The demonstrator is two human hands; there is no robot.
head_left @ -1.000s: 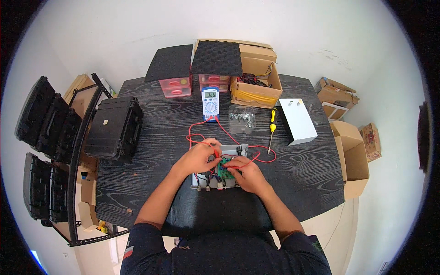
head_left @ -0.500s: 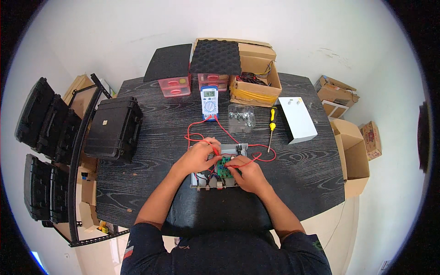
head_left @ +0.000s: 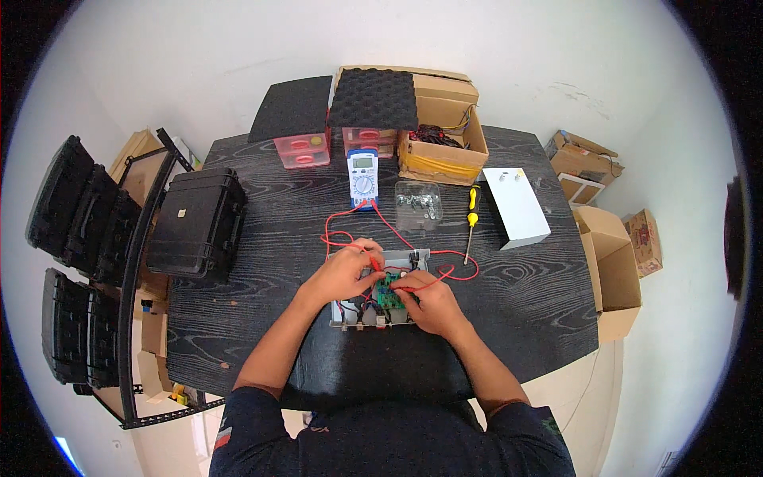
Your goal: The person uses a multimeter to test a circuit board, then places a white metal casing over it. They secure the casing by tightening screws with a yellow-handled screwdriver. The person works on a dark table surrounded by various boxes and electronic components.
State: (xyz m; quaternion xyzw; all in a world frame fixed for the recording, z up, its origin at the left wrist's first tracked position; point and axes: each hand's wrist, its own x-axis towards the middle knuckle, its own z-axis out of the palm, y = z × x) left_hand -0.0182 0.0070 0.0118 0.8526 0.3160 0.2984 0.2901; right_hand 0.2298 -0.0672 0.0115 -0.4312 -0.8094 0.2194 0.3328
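My left hand (head_left: 350, 269) is closed round a red test probe (head_left: 374, 262), its tip pointing down toward a green circuit board (head_left: 389, 300). In my right hand (head_left: 432, 301), a second red probe lies pinched between the fingers at the board's right side. Whether either tip touches the board is too small to tell. The board sits inside an open grey metal case (head_left: 344, 315) with wires and connectors along its near edge. Red leads (head_left: 391, 227) run from the probes to a blue and white multimeter (head_left: 364, 179) lying beyond the case.
Right of the multimeter lies a clear plastic tray (head_left: 418, 208) of small screws. Farther right are a yellow-black screwdriver (head_left: 472, 215) and a white metal cover (head_left: 520, 211). A cardboard box (head_left: 433, 167) of cables and foam-topped pink drawers (head_left: 302, 151) stand behind. A black hard case (head_left: 195, 226) is at left.
The multimeter's display showed digits before and now shows none that I can make out. Both hands and probes have barely moved.
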